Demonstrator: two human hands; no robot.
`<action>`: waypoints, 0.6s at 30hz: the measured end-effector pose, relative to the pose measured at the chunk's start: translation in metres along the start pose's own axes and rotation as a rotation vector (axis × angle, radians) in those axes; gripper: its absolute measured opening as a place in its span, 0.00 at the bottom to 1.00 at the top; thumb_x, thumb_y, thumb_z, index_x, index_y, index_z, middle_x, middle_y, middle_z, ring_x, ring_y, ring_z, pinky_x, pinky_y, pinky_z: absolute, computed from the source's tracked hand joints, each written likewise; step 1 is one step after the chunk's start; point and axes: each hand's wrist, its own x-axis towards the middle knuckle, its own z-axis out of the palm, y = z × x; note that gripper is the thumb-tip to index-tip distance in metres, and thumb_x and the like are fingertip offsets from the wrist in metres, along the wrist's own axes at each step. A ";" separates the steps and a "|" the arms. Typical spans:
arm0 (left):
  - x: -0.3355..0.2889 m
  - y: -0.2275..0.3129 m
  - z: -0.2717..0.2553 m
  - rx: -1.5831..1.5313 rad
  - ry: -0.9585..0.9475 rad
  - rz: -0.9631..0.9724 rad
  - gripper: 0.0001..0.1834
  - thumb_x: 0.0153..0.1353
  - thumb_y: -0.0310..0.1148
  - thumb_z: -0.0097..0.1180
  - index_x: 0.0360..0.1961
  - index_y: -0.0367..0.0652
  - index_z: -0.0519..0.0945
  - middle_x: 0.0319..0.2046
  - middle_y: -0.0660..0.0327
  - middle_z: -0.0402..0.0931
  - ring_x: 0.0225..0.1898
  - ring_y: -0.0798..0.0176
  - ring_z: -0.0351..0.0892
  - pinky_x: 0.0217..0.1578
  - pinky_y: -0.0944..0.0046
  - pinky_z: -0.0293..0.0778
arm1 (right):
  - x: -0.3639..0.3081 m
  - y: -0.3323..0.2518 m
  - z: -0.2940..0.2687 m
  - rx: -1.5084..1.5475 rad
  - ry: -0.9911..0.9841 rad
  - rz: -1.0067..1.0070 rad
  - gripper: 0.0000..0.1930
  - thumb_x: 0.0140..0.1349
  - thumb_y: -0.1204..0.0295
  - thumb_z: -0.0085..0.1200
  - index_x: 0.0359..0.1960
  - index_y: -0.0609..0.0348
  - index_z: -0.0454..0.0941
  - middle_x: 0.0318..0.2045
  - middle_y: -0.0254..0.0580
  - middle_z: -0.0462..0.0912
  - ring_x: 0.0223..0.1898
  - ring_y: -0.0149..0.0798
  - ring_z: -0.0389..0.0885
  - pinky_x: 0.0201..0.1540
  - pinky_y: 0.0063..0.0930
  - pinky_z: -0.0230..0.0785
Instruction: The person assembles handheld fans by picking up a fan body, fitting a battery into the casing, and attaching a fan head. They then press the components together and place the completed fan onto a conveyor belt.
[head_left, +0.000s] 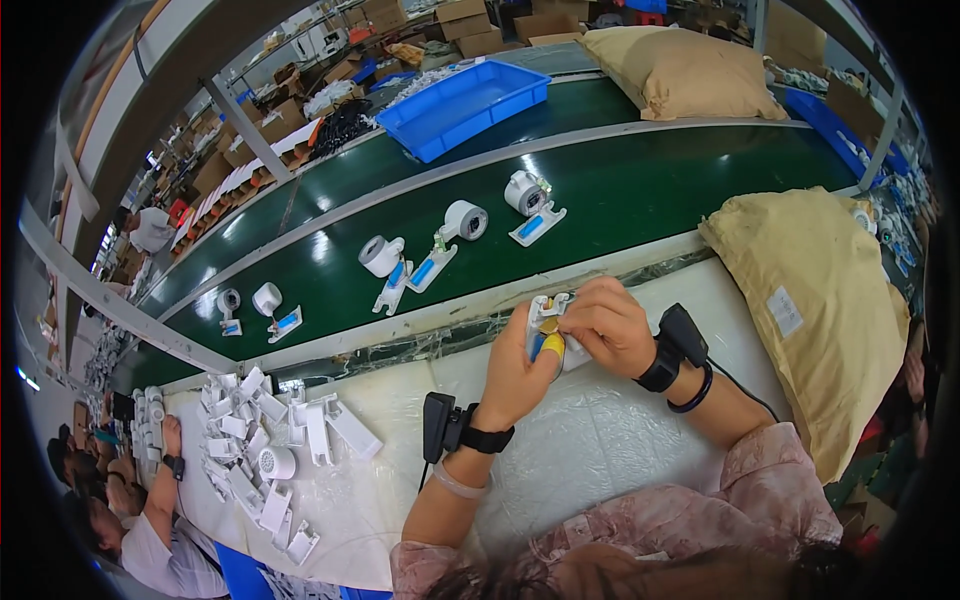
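The left hand (515,370) is gripping a white part (549,330) while the right hand (608,325) is pinching a fitting into it, probably mid-assembly; next calls for firm seating.

A single view came from a wide fisheye camera worn on the person's head, the left one of a side-by-side pair. It looked steeply down and forward over the bench (620,440), close enough that the person's own forearms entered from the lower edge and met near the middle of the picture. Further ahead it took in the green conveyor belt (620,190) running across the upper half, and shelving beyond that. Straight edges bowed toward the rim, and a dark round border closed off the corners. A co-worker's arm (160,500) showed at the lower left edge. No second view shared the scene.
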 end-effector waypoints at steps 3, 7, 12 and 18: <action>-0.001 -0.001 0.002 0.015 0.011 0.004 0.23 0.58 0.22 0.45 0.57 0.39 0.67 0.32 0.64 0.72 0.24 0.76 0.69 0.23 0.74 0.68 | 0.000 0.000 0.000 -0.008 -0.005 -0.004 0.12 0.46 0.80 0.65 0.35 0.56 0.82 0.32 0.39 0.80 0.37 0.45 0.77 0.43 0.36 0.70; -0.001 -0.006 -0.002 -0.066 -0.024 0.072 0.23 0.58 0.22 0.44 0.58 0.36 0.66 0.33 0.62 0.72 0.24 0.74 0.69 0.23 0.73 0.67 | -0.001 0.001 0.001 0.001 -0.003 0.006 0.12 0.46 0.80 0.65 0.35 0.56 0.81 0.31 0.39 0.80 0.37 0.46 0.77 0.43 0.36 0.70; -0.003 -0.003 0.002 0.003 0.033 0.092 0.23 0.57 0.29 0.52 0.55 0.34 0.70 0.43 0.50 0.76 0.43 0.55 0.77 0.46 0.63 0.71 | 0.001 0.000 0.000 0.012 -0.009 0.000 0.12 0.47 0.81 0.64 0.34 0.58 0.80 0.30 0.39 0.80 0.36 0.45 0.77 0.46 0.36 0.70; -0.005 -0.013 0.006 0.064 0.082 0.015 0.22 0.62 0.30 0.52 0.57 0.35 0.69 0.46 0.48 0.75 0.47 0.49 0.77 0.48 0.60 0.71 | 0.003 -0.002 0.000 0.024 -0.007 -0.024 0.11 0.48 0.83 0.63 0.33 0.58 0.78 0.28 0.37 0.80 0.32 0.41 0.78 0.50 0.38 0.70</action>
